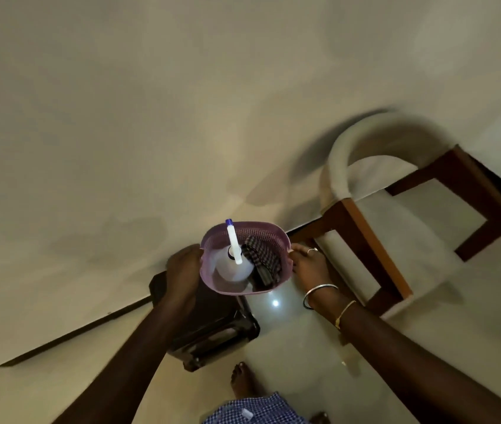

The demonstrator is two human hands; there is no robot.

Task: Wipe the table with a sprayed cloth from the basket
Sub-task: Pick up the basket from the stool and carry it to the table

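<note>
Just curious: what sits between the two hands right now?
In the head view, the purple basket sits between left hand and right hand, holding spray bottle and checked cloth.

One basket (244,287), one spray bottle (234,264), one checked cloth (260,260), two hands: left hand (183,267), right hand (309,266). One chair (362,175), one dark stool (212,325), two bangles (319,293).

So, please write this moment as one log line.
both hands hold basket | left hand | right hand | inside: spray bottle, cloth | wiping not started
</note>
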